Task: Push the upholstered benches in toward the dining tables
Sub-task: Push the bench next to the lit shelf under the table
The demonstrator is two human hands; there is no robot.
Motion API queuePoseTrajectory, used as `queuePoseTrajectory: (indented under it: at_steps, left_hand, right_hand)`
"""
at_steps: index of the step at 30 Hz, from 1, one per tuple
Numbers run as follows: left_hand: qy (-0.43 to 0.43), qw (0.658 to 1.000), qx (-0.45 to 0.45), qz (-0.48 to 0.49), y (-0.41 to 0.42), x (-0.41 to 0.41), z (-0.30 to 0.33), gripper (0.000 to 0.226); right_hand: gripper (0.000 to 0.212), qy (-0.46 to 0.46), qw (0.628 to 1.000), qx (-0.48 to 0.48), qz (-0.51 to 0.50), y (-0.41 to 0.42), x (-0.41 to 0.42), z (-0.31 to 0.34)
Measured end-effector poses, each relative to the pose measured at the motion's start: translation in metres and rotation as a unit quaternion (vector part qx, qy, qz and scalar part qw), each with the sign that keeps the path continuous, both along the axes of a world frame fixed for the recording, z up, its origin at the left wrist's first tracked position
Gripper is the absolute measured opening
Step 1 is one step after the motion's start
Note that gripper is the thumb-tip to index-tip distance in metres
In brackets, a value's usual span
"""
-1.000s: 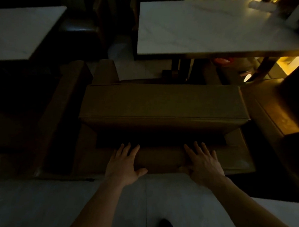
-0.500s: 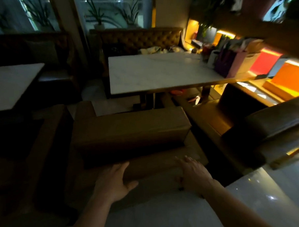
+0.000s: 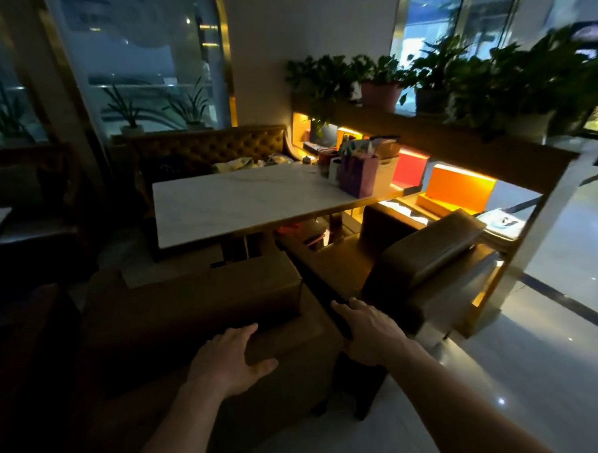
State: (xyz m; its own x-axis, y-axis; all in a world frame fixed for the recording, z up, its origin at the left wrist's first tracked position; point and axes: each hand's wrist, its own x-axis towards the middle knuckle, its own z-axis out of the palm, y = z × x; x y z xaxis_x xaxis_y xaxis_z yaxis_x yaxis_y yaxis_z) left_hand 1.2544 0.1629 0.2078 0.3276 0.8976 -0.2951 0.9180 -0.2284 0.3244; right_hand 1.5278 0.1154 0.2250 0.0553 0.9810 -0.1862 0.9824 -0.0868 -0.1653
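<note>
Beside bench [image 3: 191, 299]: second bench [image 3: 429, 258], table [image 3: 241, 201] ahead.

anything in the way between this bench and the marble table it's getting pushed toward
Nothing visible blocks it. Both hands, left and right, rest on the bench, whose far edge sits close to the marble table. Only the table's pedestal shows beneath; the floor there is too dark to judge.

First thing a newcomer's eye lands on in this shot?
Probably the lit orange and red boxes glowing in the shelf at right, under a row of potted plants. Next the pale marble table at centre, then both hands, left hand and right hand, flat on the brown bench below.
</note>
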Motion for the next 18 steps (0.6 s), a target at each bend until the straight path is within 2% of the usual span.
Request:
queuePoseTrajectory:
  at_steps: [7,18]
  left_hand:
    - [-0.011,0.999,0.009,-0.042,0.001,0.119,0.008,0.094]
    - [-0.025,0.996,-0.037,-0.073,-0.016,0.354,0.001,0.094]
  right_hand:
    - [0.082,0.021,0.999,0.019,-0.045,-0.027,0.12,0.011]
    - [0.087,0.01,0.993,0.03,-0.115,-0.06,0.353,0.007]
